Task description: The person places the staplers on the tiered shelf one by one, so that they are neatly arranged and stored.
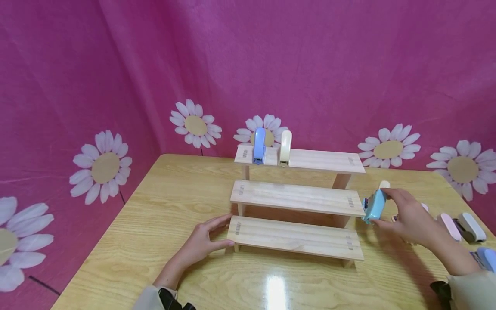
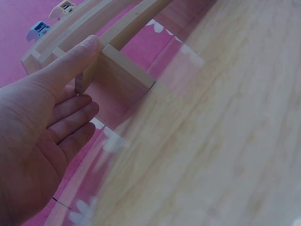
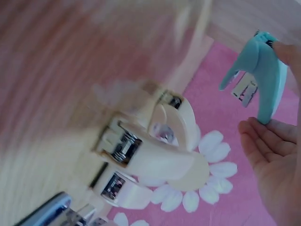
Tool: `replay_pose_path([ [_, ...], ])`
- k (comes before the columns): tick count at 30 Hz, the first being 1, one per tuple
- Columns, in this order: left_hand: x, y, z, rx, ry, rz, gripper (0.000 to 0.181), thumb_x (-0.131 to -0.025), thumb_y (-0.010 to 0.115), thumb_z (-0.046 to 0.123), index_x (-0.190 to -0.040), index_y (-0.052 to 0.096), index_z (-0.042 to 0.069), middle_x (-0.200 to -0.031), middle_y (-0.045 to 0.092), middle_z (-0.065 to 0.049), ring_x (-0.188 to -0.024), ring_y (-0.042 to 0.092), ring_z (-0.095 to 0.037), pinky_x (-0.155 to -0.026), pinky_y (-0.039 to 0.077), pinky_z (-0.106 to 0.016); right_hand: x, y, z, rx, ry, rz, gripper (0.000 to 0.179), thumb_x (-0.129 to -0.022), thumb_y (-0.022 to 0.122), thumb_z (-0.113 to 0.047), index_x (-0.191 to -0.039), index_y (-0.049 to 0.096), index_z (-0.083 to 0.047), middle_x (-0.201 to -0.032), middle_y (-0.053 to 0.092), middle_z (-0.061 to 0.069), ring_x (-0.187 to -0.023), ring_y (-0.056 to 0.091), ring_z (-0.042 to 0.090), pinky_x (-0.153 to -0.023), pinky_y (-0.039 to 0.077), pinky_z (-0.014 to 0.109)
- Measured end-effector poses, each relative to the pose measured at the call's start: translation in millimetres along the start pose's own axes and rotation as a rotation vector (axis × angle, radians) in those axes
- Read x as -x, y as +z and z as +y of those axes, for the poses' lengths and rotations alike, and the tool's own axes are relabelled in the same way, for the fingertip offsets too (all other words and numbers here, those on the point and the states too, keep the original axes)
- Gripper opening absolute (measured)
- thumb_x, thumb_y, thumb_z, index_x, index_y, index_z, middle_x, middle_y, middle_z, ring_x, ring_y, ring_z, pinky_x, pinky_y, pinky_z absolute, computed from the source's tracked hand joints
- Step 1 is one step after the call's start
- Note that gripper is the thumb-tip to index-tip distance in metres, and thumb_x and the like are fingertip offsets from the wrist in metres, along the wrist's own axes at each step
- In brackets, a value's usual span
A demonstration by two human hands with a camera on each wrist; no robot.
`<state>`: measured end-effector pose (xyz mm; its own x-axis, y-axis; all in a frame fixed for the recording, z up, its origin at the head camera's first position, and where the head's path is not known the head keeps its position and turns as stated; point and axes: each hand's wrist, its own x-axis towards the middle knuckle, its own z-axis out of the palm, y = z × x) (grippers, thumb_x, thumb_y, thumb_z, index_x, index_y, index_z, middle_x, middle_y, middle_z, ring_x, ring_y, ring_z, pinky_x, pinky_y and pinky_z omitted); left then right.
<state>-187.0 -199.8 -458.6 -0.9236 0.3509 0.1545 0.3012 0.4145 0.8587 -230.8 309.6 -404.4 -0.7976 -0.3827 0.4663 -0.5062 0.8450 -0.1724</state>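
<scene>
My right hand (image 1: 414, 217) pinches a teal stapler (image 1: 375, 206) between thumb and fingertips, raised beside the right end of the middle tier. In the right wrist view the teal stapler (image 3: 270, 70) hangs upright within that hand. At the left end of the lowest tier, my left hand (image 1: 203, 239) grips the stepped wooden shelf (image 1: 294, 237), thumb at the front and fingers behind. A blue stapler (image 1: 259, 146) and a cream stapler (image 1: 285, 148) stand side by side toward the left of the top tier.
More staplers sit on the table's right side: a pink stapler (image 1: 449, 227), a white stapler (image 1: 472, 227) and a blue stapler (image 1: 486, 258) at the frame edge. Behind the wooden table (image 1: 166, 193) hangs a magenta cloth (image 1: 310, 64) with daisies.
</scene>
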Motion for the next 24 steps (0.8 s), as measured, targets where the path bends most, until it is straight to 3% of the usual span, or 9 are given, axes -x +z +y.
replay_pose_path([
  [5, 0.6, 0.9, -1.3, 0.001, 0.003, -0.002, 0.073, -0.081, 0.079, 0.026, -0.143, 0.048, 0.002, -0.143, 0.054, -0.020, -0.124, 0.060, -0.036, -0.106, 0.050, -0.042, -2.8, -12, 3, -0.018, 0.020, 0.076, 0.093, -0.053, 0.095, -0.018, -0.128, 0.048, 0.009, -0.109, 0.058, 0.023, -0.092, 0.054, 0.032, -0.061, 0.048, 0.022],
  [8, 0.5, 0.7, -1.2, -0.001, 0.010, -0.001, 0.073, -0.081, 0.079, 0.026, -0.143, 0.048, 0.002, -0.142, 0.054, -0.020, -0.124, 0.060, -0.037, -0.106, 0.050, -0.043, -5.8, -19, 3, -0.046, 0.035, 0.147, 0.092, -0.051, 0.094, -0.012, -0.130, 0.050, 0.006, -0.110, 0.059, 0.020, -0.098, 0.050, 0.020, -0.077, 0.041, 0.011],
  [11, -0.1, 0.3, -1.2, 0.011, 0.019, -0.004, 0.073, -0.082, 0.079, 0.026, -0.143, 0.048, 0.001, -0.142, 0.054, -0.020, -0.125, 0.059, -0.036, -0.107, 0.049, -0.042, -9.8, -25, 2, -0.076, 0.027, 0.235, 0.094, -0.051, 0.094, -0.013, -0.132, 0.050, 0.006, -0.112, 0.059, 0.022, -0.100, 0.047, 0.019, -0.083, 0.026, -0.005],
  [13, -0.4, 0.0, -1.3, 0.020, 0.023, -0.005, 0.072, -0.082, 0.079, 0.025, -0.142, 0.048, 0.001, -0.141, 0.055, -0.020, -0.126, 0.058, -0.036, -0.108, 0.049, -0.041, -13.3, -29, 1, -0.092, 0.016, 0.286, 0.094, -0.057, 0.094, -0.024, -0.134, 0.049, 0.005, -0.113, 0.059, 0.024, -0.102, 0.047, 0.017, -0.089, 0.021, -0.008],
  [15, -0.6, -0.3, -1.2, 0.029, 0.027, -0.006, 0.072, -0.082, 0.079, 0.025, -0.142, 0.048, 0.000, -0.141, 0.055, -0.020, -0.127, 0.057, -0.035, -0.109, 0.048, -0.041, -17.7, -32, 0, -0.104, -0.008, 0.334, 0.096, -0.064, 0.089, -0.046, -0.135, 0.049, 0.005, -0.113, 0.059, 0.026, -0.106, 0.047, 0.008, -0.092, 0.019, -0.008],
  [19, -0.4, -0.4, -0.9, 0.032, 0.024, -0.005, 0.072, -0.082, 0.079, 0.025, -0.142, 0.048, 0.000, -0.142, 0.055, -0.020, -0.126, 0.058, -0.035, -0.109, 0.048, -0.041, -31.4, -38, -6, -0.124, -0.070, 0.410, 0.107, -0.072, 0.061, -0.080, -0.135, 0.051, 0.006, -0.110, 0.060, 0.029, -0.111, 0.037, -0.018, -0.094, 0.022, -0.007],
  [22, -0.1, -0.2, -0.7, 0.038, 0.014, -0.006, 0.073, -0.081, 0.079, 0.027, -0.143, 0.048, 0.002, -0.143, 0.054, -0.019, -0.127, 0.058, -0.035, -0.109, 0.048, -0.040, -42.5, -43, -13, -0.129, -0.088, 0.410, 0.100, -0.071, 0.075, -0.067, -0.134, 0.051, 0.006, -0.110, 0.061, 0.028, -0.111, 0.033, -0.022, -0.092, 0.024, -0.007],
  [24, 0.0, 0.0, -0.7, 0.043, 0.012, -0.007, 0.075, -0.081, 0.079, 0.029, -0.143, 0.048, 0.002, -0.143, 0.054, -0.018, -0.127, 0.057, -0.034, -0.109, 0.048, -0.040, -51.1, -46, -17, -0.137, -0.100, 0.399, 0.099, -0.072, 0.074, -0.067, -0.135, 0.051, 0.005, -0.112, 0.061, 0.027, -0.111, 0.035, -0.020, -0.091, 0.024, -0.007],
])
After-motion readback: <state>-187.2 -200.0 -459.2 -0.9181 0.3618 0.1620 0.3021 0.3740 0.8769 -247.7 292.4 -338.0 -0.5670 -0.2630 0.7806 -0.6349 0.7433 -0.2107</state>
